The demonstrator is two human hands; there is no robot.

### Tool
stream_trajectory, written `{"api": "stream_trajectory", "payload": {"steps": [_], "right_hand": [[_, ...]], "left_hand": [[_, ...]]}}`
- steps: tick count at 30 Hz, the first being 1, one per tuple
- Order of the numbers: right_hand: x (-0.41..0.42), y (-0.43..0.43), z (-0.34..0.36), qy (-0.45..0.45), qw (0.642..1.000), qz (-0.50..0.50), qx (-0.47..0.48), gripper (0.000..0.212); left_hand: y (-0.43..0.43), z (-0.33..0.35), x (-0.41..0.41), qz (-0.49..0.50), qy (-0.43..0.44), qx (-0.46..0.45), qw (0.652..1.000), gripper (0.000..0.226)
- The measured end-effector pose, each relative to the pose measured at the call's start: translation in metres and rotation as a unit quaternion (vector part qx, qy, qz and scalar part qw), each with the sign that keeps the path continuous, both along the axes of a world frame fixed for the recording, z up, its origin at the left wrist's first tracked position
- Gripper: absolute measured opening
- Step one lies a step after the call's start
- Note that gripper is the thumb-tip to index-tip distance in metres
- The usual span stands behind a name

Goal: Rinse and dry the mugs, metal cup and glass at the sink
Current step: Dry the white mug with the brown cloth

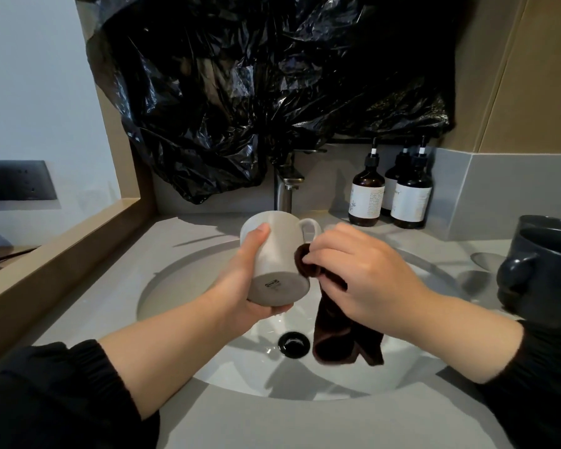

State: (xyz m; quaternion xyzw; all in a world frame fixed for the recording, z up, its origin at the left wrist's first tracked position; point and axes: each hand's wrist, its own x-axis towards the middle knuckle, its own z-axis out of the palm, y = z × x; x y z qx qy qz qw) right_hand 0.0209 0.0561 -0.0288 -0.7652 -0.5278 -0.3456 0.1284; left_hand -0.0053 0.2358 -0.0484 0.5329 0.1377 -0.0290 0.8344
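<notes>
one massive black plastic bag (272, 76) draped across the wall at the back, hanging down as far as the tap. under that, grey counter (272, 422) with a round white sink (353, 380) sunk into it. far right on the counter, well apart from the action: dark mugs (544, 264), looks like one stacked in another, partly cut off by the frame.

both hands over the basin. left hand (250, 280) wrapped round the white mug (279, 251) from the left and underneath, thumb up along the side. mug up in the air above the sink, tipped so the base faces back toward the body and the mouth points away at the tap (284, 186). long axis running near-to-far, handle sticking out to the right. right hand (363, 270) just beside that handle, fingers curled, pinching a dark brown cloth (344, 335) against the mug's right wall, rest of it dangling.

drying step on this one, probably. next wipe likely needing the left hand to roll the mug, or the right to work round the handle, the only real obstacle.

three brown pump bottles (368, 192) back right, clear of it all. small black drain (293, 343) just left of the dangling end. no sign of the metal cup or glass from here.
</notes>
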Motion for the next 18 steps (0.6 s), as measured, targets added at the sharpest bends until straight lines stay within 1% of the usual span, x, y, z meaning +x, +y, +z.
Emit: {"api": "stream_trajectory", "payload": {"steps": [3, 5, 7, 8, 9, 11, 14, 16, 18], "right_hand": [[0.001, 0.004, -0.006, -0.01, 1.0, -0.012, 0.022, 0.017], [0.007, 0.004, -0.01, -0.002, 0.999, -0.04, 0.028, 0.015], [0.013, 0.001, -0.01, 0.018, 0.995, -0.076, 0.068, 0.017], [0.013, -0.001, -0.009, 0.02, 0.992, -0.076, 0.095, 0.017], [0.012, -0.002, -0.008, 0.011, 0.991, -0.064, 0.121, 0.016], [0.003, 0.001, -0.005, -0.024, 0.989, -0.019, 0.148, 0.014], [-0.006, 0.008, -0.01, -0.053, 0.993, 0.03, 0.098, 0.015], [0.0, 0.007, -0.013, -0.036, 0.996, 0.039, 0.073, 0.016], [0.01, 0.0, -0.012, -0.014, 0.996, 0.027, 0.079, 0.014]], "left_hand": [[-0.001, 0.003, -0.001, 0.018, 0.005, -0.052, 0.998, 0.063], [0.0, 0.006, -0.002, 0.035, 0.009, -0.072, 0.997, 0.054], [-0.002, 0.009, -0.003, 0.056, 0.011, -0.073, 0.996, 0.044], [-0.003, 0.01, -0.003, 0.063, 0.01, -0.063, 0.996, 0.042], [-0.003, 0.01, -0.002, 0.067, 0.011, -0.054, 0.996, 0.044], [-0.003, 0.008, -0.001, 0.069, 0.015, -0.053, 0.996, 0.056], [-0.001, 0.006, -0.001, 0.029, -0.003, -0.056, 0.998, 0.065], [0.0, 0.006, -0.001, 0.013, -0.021, -0.061, 0.998, 0.065], [0.0, 0.008, -0.003, 0.016, -0.033, -0.068, 0.997, 0.061]]}}
